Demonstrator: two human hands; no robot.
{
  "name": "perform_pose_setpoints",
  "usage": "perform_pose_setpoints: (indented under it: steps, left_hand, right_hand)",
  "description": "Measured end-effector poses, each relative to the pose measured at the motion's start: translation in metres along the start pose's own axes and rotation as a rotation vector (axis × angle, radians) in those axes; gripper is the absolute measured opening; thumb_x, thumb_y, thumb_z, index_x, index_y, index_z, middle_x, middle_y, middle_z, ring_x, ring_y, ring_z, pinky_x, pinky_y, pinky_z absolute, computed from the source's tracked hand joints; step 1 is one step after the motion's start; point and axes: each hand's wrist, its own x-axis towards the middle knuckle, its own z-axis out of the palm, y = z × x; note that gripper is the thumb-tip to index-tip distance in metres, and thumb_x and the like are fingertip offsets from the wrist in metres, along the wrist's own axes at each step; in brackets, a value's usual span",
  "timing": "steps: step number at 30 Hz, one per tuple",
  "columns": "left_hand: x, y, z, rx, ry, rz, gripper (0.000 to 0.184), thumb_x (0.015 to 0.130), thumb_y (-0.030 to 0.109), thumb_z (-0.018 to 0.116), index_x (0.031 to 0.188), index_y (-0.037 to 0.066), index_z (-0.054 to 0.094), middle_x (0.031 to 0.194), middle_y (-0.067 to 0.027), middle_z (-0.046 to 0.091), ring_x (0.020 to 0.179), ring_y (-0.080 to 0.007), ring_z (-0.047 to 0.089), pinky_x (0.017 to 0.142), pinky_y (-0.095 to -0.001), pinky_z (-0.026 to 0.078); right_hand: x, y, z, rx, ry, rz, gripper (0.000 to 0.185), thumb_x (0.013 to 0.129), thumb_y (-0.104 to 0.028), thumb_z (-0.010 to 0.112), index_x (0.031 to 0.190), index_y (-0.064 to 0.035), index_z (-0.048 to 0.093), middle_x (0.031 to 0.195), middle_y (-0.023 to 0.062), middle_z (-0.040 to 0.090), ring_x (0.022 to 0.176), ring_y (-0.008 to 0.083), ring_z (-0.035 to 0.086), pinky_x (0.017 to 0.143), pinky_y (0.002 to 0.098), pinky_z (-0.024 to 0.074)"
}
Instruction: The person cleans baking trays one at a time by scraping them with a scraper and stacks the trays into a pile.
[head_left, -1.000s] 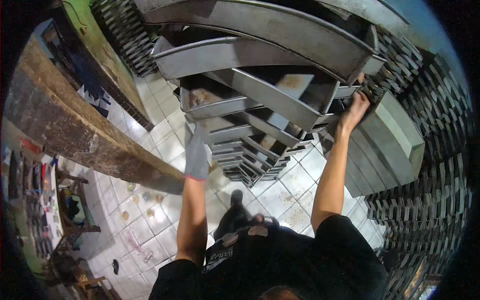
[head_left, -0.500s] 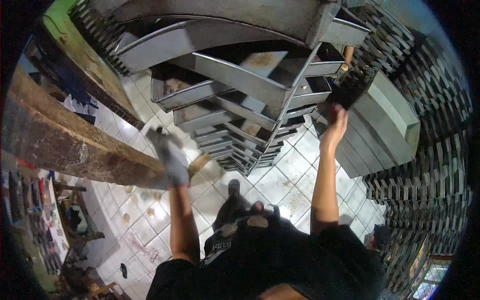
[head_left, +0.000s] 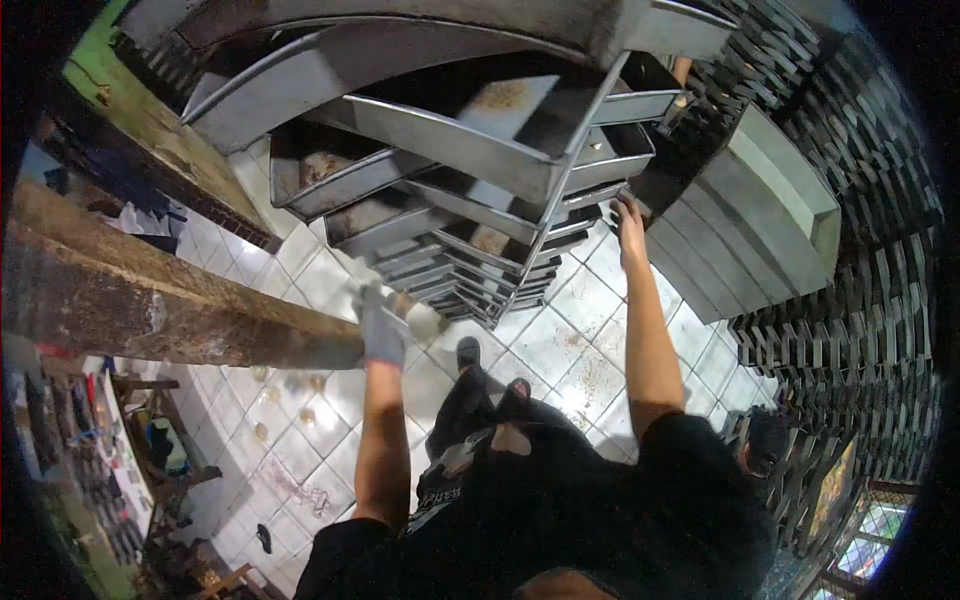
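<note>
A tall stack of grey metal trays (head_left: 455, 140), laid crosswise on one another, rises in front of me. My left hand (head_left: 383, 325), in a grey glove, is at the stack's lower left side, its slightly blurred fingers apart and nothing visible in them. My bare right hand (head_left: 631, 232) is raised at the right side of the stack, fingers stretched out, holding nothing. Its fingertips are close to the tray ends; whether they touch I cannot tell. Brownish residue shows inside some trays.
A pale metal block of trays (head_left: 745, 220) stands at right, before walls of stacked trays (head_left: 840, 340). A worn beam-like ledge (head_left: 170, 300) runs along the left. Below it is a cluttered table (head_left: 130, 450). White floor tiles (head_left: 570, 345) lie around my feet.
The stack appears larger and closer. My left hand has moved right and slightly up toward its lower part. My right hand has shifted left, closer to the tray ends.
</note>
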Motion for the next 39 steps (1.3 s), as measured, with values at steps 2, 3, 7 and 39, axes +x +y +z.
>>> perform_pose_setpoints:
  steps: [2, 3, 7, 39]
  left_hand:
    - [0.022, -0.006, 0.0, 0.101, -0.02, -0.06, 0.049, 0.091, 0.04, 0.074, 0.131, 0.02, 0.055, 0.125, -0.0027, 0.055, 0.11, -0.0225, 0.06, 0.079, -0.0348, 0.051]
    - [0.032, -0.012, -0.001, 0.158, -0.047, -0.111, 0.051, 0.089, 0.043, 0.075, 0.131, 0.022, 0.055, 0.126, -0.0026, 0.056, 0.111, -0.0223, 0.059, 0.078, -0.0354, 0.051]
    - [0.06, -0.028, -0.009, 0.229, -0.124, -0.145, 0.053, 0.09, 0.047, 0.072, 0.133, 0.023, 0.053, 0.127, -0.0033, 0.057, 0.109, -0.023, 0.062, 0.072, -0.0386, 0.053]
    - [0.092, -0.202, -0.058, 0.373, -0.139, 0.385, 0.01, 0.095, 0.009, 0.06, 0.085, 0.007, 0.06, 0.074, -0.0015, 0.059, 0.069, -0.0142, 0.058, 0.063, -0.0304, 0.05]
  right_hand:
    - [0.017, 0.002, 0.003, 0.111, -0.242, 0.267, 0.053, 0.1, -0.042, 0.058, 0.139, -0.0064, 0.055, 0.137, 0.0089, 0.061, 0.121, 0.0224, 0.058, 0.098, 0.0352, 0.0476]
    - [0.008, -0.014, 0.004, 0.084, -0.393, 0.3, 0.057, 0.102, -0.044, 0.057, 0.146, -0.0087, 0.05, 0.147, 0.0098, 0.055, 0.126, 0.024, 0.056, 0.1, 0.0372, 0.0485]
    - [-0.003, 0.015, 0.016, 0.245, -0.342, 0.242, 0.066, 0.104, -0.052, 0.054, 0.152, -0.009, 0.045, 0.143, 0.0062, 0.057, 0.12, 0.0225, 0.059, 0.1, 0.0397, 0.0495]
    - [-0.16, 0.249, 0.17, -0.003, -0.705, 0.866, 0.059, 0.106, -0.035, 0.053, 0.156, -0.0102, 0.036, 0.151, 0.0139, 0.048, 0.133, 0.0324, 0.053, 0.109, 0.0484, 0.0473]
